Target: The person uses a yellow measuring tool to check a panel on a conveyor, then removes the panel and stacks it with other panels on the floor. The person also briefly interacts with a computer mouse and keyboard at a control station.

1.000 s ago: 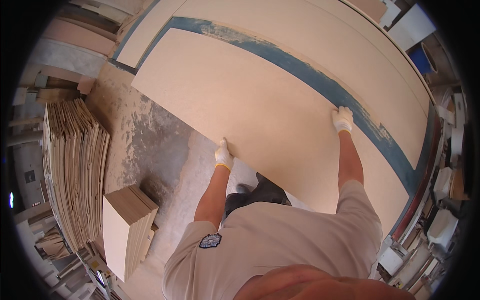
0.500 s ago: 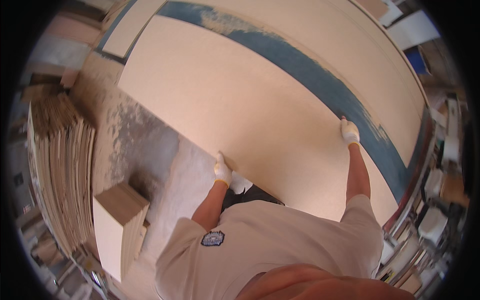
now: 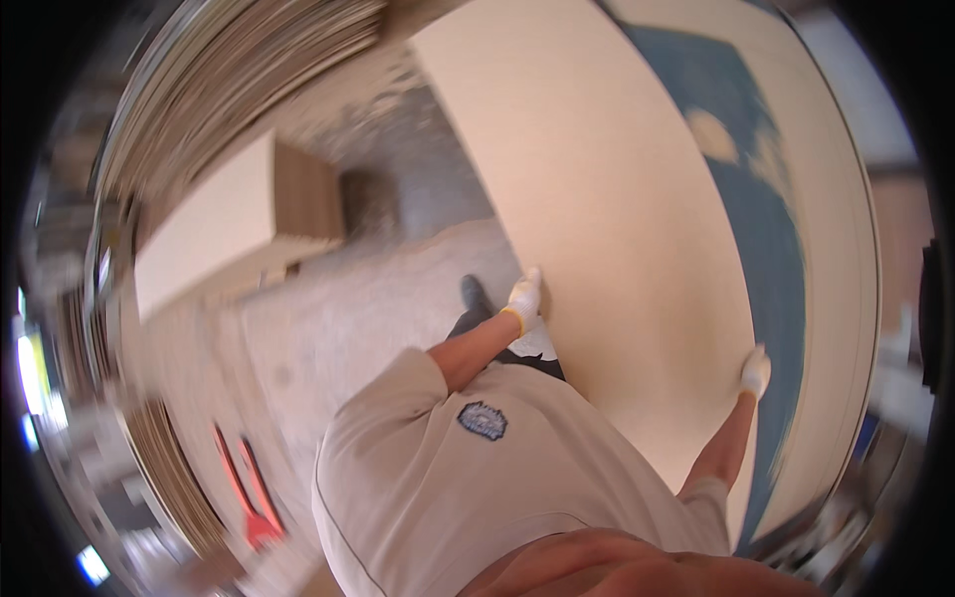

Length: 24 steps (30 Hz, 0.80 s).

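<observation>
Vs. prev. frame, view's swung round: big pale board [image 3: 607,229], slanted across before, now runs much steeper, btwn L hand [image 3: 524,298] & R hand [image 3: 756,371], both white-gloved w/ yellow hems, both still at the same opp. edges. Can't tell how much is board turning vs. head turning. Red two-pronged thing [image 3: 263,527] has come into view, well below & left of L hand; block of stacked small boards [image 3: 214,229] & tall pile of sheets [image 3: 239,90] now sit up-left of L hand, pile smeared by motion blur. Patchy blue-green surface [image 3: 741,219] shows beyond board's edge, up from R hand & right beside it. Writing: dark badge [image 3: 482,420] on beige shirt [image 3: 497,478], below L hand, has pale marks, too small to read. L hand: touches board's left edge, one digit pointing fwd, other fingers hidden or blurred; can't tell if it's pinching the edge or just resting there. R hand: at board's right edge, one tip poking fwd, rest too small & soft to make out; can't tell if spread or closed. Dark shoe [image 3: 474,292] on grey floor [image 3: 328,348], just left of L hand.
</observation>
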Each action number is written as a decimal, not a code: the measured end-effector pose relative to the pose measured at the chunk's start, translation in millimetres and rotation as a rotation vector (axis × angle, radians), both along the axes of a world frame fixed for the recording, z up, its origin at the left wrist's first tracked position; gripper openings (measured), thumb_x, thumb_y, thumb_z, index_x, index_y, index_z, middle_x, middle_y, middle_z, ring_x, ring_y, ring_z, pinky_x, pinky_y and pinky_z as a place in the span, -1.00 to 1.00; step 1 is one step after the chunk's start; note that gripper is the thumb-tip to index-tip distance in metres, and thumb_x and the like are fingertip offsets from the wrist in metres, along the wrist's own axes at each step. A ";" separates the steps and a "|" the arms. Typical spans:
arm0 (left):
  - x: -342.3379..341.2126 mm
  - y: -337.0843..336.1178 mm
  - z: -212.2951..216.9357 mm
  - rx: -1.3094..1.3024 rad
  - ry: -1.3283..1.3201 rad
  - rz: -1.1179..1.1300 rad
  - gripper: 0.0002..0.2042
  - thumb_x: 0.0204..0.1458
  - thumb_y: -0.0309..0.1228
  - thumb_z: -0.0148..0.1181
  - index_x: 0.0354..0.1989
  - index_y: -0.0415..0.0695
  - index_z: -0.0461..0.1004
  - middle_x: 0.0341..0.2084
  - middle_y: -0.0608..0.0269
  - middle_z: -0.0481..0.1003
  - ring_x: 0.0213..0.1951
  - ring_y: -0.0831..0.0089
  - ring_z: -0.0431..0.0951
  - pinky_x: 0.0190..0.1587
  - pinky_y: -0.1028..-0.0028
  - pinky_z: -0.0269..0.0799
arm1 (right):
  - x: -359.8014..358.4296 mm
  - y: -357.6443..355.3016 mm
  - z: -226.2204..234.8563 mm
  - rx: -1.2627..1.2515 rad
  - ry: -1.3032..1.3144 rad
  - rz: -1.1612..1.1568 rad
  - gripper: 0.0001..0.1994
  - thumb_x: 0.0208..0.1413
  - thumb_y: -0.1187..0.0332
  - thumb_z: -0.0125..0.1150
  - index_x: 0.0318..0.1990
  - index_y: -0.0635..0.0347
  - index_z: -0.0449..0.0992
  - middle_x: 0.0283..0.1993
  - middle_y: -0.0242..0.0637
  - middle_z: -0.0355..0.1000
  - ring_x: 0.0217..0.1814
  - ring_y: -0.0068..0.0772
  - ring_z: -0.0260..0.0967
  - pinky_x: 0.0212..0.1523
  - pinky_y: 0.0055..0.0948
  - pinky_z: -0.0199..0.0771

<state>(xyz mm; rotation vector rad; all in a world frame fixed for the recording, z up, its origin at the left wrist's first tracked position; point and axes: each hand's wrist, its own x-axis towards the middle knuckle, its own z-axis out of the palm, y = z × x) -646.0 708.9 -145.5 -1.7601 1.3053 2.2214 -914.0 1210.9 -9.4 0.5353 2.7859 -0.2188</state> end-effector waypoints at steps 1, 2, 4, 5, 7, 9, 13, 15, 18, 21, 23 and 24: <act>14.1 -13.5 17.2 0.084 -0.043 0.058 -0.30 0.25 0.25 -0.10 0.26 -0.15 0.37 0.11 0.16 0.48 0.09 0.20 0.46 0.09 0.16 0.40 | -6.1 -24.2 13.1 -0.013 0.042 0.023 -0.29 0.35 -0.10 -0.31 0.06 0.48 0.54 0.11 0.24 0.48 0.25 0.21 0.40 0.27 -0.09 0.32; 22.6 -22.3 38.5 0.148 -0.058 0.103 -0.29 0.24 0.24 -0.09 0.30 -0.12 0.34 0.18 0.17 0.45 0.16 0.18 0.43 0.15 0.15 0.36 | -16.1 -50.2 29.2 0.021 0.024 0.111 -0.30 0.34 -0.10 -0.30 0.06 0.45 0.55 0.10 0.26 0.48 0.25 0.23 0.39 0.27 -0.09 0.32; 40.6 -60.1 79.6 0.195 -0.092 0.106 -0.25 0.22 0.24 -0.05 0.39 -0.10 0.24 0.35 0.14 0.29 0.33 0.12 0.29 0.31 0.09 0.22 | -27.4 -110.8 64.9 -0.029 0.034 0.213 -0.31 0.34 -0.09 -0.30 0.07 0.44 0.55 0.10 0.26 0.48 0.26 0.23 0.38 0.27 -0.10 0.32; 50.8 -69.9 99.1 0.184 -0.086 0.147 -0.25 0.22 0.24 -0.05 0.39 -0.10 0.24 0.33 0.10 0.31 0.31 0.09 0.30 0.27 0.04 0.25 | -29.4 -144.0 79.9 -0.037 -0.027 0.264 -0.31 0.34 -0.09 -0.30 0.07 0.43 0.55 0.10 0.25 0.48 0.26 0.23 0.38 0.27 -0.10 0.32; 68.8 -93.0 135.6 0.146 -0.107 0.239 -0.25 0.22 0.24 -0.05 0.39 -0.10 0.25 0.30 0.02 0.33 0.26 0.04 0.34 0.19 -0.05 0.31 | -30.7 -208.6 105.5 -0.025 -0.031 0.322 -0.28 0.34 -0.12 -0.35 0.08 0.43 0.53 0.12 0.26 0.46 0.30 0.22 0.34 0.28 -0.08 0.31; 121.1 -120.8 146.7 0.122 -0.005 0.346 -0.23 0.18 0.21 0.04 0.37 -0.17 0.26 0.27 0.03 0.36 0.22 0.07 0.39 0.20 0.00 0.32 | -27.5 -271.6 117.7 -0.007 0.018 0.402 -0.25 0.35 -0.15 -0.38 0.08 0.44 0.53 0.13 0.26 0.45 0.32 0.22 0.32 0.29 -0.06 0.29; 215.8 -151.0 132.1 0.180 -0.023 0.591 -0.26 0.18 0.14 0.12 0.33 -0.23 0.29 0.23 0.05 0.41 0.22 0.13 0.42 0.20 0.07 0.35 | -18.7 -395.7 105.4 -0.011 -0.154 0.682 -0.21 0.33 -0.17 -0.44 -0.04 0.40 0.61 0.08 0.27 0.46 0.28 0.26 0.34 0.28 0.03 0.27; 244.8 -168.3 119.3 0.179 -0.099 0.693 -0.29 0.19 0.10 0.14 0.33 -0.21 0.29 0.24 0.07 0.41 0.24 0.15 0.41 0.23 0.09 0.35 | -14.2 -459.6 90.1 -0.033 -0.200 0.835 -0.23 0.33 -0.17 -0.43 -0.02 0.39 0.60 0.12 0.24 0.45 0.30 0.23 0.33 0.31 0.02 0.25; 278.7 -191.0 102.6 0.134 -0.061 0.817 -0.32 0.22 0.09 0.15 0.34 -0.16 0.27 0.28 0.11 0.37 0.27 0.16 0.39 0.30 0.10 0.31 | -3.0 -552.0 71.4 -0.018 -0.251 0.921 -0.26 0.33 -0.16 -0.41 0.04 0.31 0.59 0.17 0.17 0.44 0.31 0.17 0.34 0.32 0.00 0.25; 304.9 -214.2 91.0 0.075 -0.018 0.881 -0.27 0.22 0.15 0.09 0.38 -0.18 0.23 0.31 0.12 0.34 0.29 0.20 0.34 0.33 0.14 0.26 | 20.3 -628.9 66.3 -0.140 -0.294 1.019 -0.33 0.34 -0.17 -0.33 0.10 0.15 0.60 0.24 0.00 0.44 0.35 0.03 0.34 0.32 -0.01 0.26; 314.1 -237.1 83.7 0.022 0.003 0.752 -0.22 0.26 0.23 -0.07 0.42 -0.18 0.17 0.36 0.12 0.26 0.33 0.22 0.26 0.39 0.19 0.15 | 33.4 -663.9 64.5 -0.286 -0.222 1.261 -0.41 0.36 -0.12 -0.23 0.10 0.12 0.60 0.25 -0.06 0.45 0.34 0.04 0.35 0.35 -0.07 0.25; 316.8 -249.6 81.8 0.112 0.045 0.698 -0.17 0.25 0.31 -0.18 0.44 -0.18 0.12 0.40 0.10 0.21 0.37 0.16 0.21 0.41 0.12 0.10 | 33.3 -677.1 63.4 -0.159 -0.266 1.202 -0.45 0.35 -0.12 -0.17 0.07 0.07 0.61 0.26 -0.07 0.44 0.34 0.01 0.34 0.32 -0.06 0.28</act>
